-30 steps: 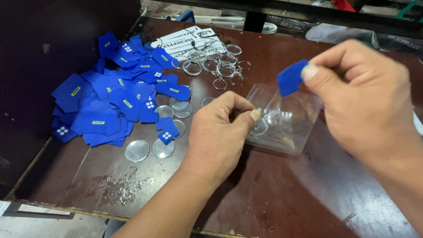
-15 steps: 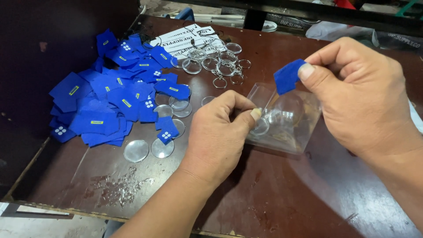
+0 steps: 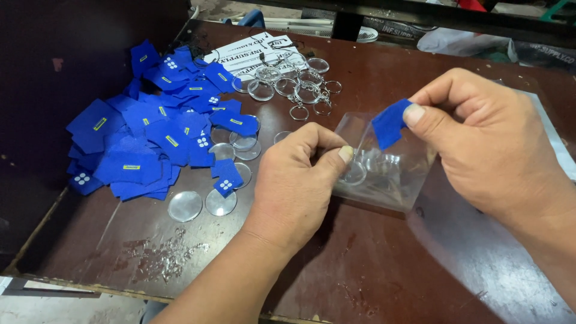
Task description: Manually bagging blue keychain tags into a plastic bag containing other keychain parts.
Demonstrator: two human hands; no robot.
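While your right hand (image 3: 492, 150) pinches a small blue felt square (image 3: 390, 123) over the clear plastic bag (image 3: 390, 174), your left hand (image 3: 300, 180) grips a clear round disc (image 3: 354, 174) — most blue felt pieces (image 3: 156, 138) and clear ringed keychain cases (image 3: 288, 84) remain unassembled.

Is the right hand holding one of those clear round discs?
No, the right hand pinches a blue fabric piece above the clear plastic bag.
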